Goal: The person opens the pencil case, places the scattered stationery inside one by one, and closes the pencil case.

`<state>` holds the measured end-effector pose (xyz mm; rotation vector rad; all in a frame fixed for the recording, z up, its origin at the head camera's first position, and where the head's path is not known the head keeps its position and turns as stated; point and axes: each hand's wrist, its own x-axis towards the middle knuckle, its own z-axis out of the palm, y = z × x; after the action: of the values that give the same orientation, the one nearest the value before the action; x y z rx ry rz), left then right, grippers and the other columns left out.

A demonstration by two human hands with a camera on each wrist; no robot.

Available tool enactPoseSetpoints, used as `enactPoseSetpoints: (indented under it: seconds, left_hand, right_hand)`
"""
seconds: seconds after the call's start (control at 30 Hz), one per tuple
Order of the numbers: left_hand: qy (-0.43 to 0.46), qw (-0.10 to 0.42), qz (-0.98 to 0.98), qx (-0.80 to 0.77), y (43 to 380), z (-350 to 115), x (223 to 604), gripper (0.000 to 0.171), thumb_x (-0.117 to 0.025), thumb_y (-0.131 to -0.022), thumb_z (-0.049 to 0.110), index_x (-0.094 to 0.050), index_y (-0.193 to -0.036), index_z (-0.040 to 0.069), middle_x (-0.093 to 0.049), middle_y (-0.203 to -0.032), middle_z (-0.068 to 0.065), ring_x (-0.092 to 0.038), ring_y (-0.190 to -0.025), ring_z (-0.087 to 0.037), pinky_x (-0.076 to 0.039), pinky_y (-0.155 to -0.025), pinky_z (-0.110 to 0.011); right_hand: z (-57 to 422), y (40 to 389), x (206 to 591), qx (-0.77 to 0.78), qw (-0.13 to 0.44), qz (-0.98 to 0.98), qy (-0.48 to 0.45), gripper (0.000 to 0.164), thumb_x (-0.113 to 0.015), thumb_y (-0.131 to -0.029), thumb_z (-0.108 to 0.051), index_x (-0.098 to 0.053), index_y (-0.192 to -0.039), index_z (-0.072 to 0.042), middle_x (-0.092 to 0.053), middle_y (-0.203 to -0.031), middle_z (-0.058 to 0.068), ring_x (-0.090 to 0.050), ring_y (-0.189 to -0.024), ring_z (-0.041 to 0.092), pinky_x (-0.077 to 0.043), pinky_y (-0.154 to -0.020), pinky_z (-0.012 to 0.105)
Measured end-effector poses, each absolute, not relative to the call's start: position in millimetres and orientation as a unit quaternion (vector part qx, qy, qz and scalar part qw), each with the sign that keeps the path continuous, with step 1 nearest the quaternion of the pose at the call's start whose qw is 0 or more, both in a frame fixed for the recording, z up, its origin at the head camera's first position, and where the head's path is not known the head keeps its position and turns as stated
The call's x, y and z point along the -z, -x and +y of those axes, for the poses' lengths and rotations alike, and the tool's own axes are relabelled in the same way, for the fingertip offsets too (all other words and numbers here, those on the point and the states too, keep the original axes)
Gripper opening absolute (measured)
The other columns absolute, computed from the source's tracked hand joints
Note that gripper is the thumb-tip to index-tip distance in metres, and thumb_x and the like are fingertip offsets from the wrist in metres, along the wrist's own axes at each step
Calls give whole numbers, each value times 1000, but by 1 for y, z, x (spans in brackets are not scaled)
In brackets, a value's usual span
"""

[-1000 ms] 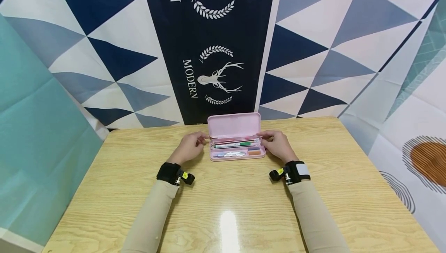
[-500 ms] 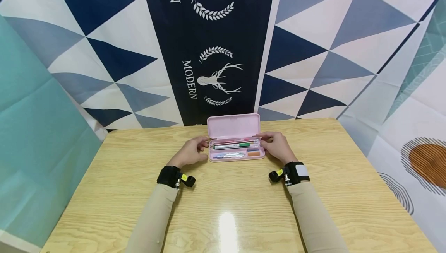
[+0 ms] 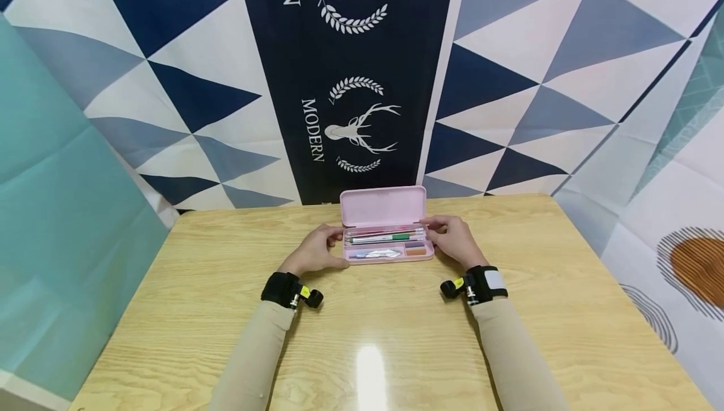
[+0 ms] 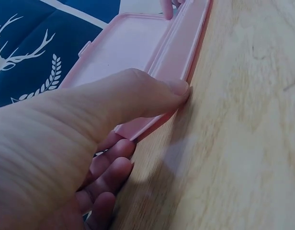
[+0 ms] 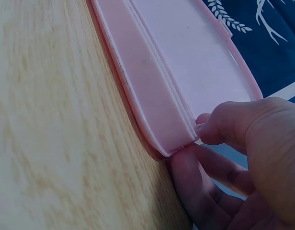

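A pink pencil case [image 3: 396, 261] lies on the table with its lid [image 3: 383, 206] raised against the backdrop. Its back compartment holds several pens and pencils, among them a white and green pen [image 3: 390, 237]. In front are a slim pale blue and white item [image 3: 378, 253] and an orange and blue block [image 3: 416, 251]. My left hand [image 3: 317, 249] grips the case's left end, thumb at the front corner, fingers curled by the end. My right hand [image 3: 452, 241] pinches the right end, its thumb [image 5: 217, 127] on the rim and fingers against the end wall.
The wooden table [image 3: 367, 317] ends just behind the case, where a patterned cloth backdrop [image 3: 362, 71] hangs. A teal cloth [image 3: 62, 210] covers the left side, and a white printed cloth [image 3: 650, 222] the right.
My left thumb has swung out and come onto the case's front left corner, while the fingers uncurled toward the left end. My right hand and the case look nearly unchanged.
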<state>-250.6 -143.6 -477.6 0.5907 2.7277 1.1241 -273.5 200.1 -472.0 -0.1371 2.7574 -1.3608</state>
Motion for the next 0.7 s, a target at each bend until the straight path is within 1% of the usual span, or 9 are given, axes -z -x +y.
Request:
enactPoseSetpoints:
  seconds: [0.13, 0.27, 0.33, 0.5, 0.63, 0.7]
  left_hand:
    - [-189, 62, 906, -373, 249, -142, 478, 75, -91, -67, 25, -61, -133, 7, -56, -107, -5, -50, -91, -19, -44, -80, -32]
    - [-187, 62, 907, -372, 250, -142, 481, 75, -90, -68, 25, -60, -134, 7, -57, -108, -5, -50, -92, -19, -44, -80, -32]
    - [-185, 62, 908, -370, 251, -142, 482, 75, -90, -68, 26, -60, -134, 8, -57, -108, -4, -50, -93, -19, -44, -81, -32]
    - [-179, 68, 909, -371, 252, -142, 482, 75, -90, -68, 27, -59, -135, 9, -57, -110, -4, -50, -94, -19, -44, -81, -32]
    - [-174, 69, 910, -370, 251, -141, 483, 75, -90, -68, 28, -59, -135, 10, -57, -110, -4, -50, -94, -20, -44, -81, -33]
    - [-172, 66, 911, -369, 251, -141, 484, 75, -90, -68, 29, -60, -134, 11, -58, -109, -3, -50, -94, -19, -43, -80, -33]
  right_hand:
    - [202, 273, 473, 446, 40, 893, 44, 29, -63, -96, -14, -72, -124, -13, -68, -108, 18, -60, -86, 26, -53, -58, 24]
    - [203, 275, 471, 445, 48, 893, 54, 29, -63, -97, -15, -71, -124, -12, -69, -110, 19, -62, -84, 25, -56, -59, 25]
    - [204, 278, 468, 444, 44, 892, 65, 30, -63, -97, -16, -70, -125, -11, -69, -112, 19, -65, -81, 24, -58, -59, 26]
    - [208, 281, 452, 437, 15, 897, 69, 33, -60, -96, -17, -68, -127, -7, -70, -114, 18, -68, -73, 28, -59, -59, 29]
    - [212, 287, 435, 428, -17, 901, 67, 37, -58, -95, -18, -65, -129, -4, -68, -114, 20, -70, -74, 35, -58, -58, 33]
    - [212, 291, 427, 412, -40, 907, 78, 38, -59, -95, -19, -65, -129, -3, -68, -114, 22, -70, -79, 37, -57, -62, 37]
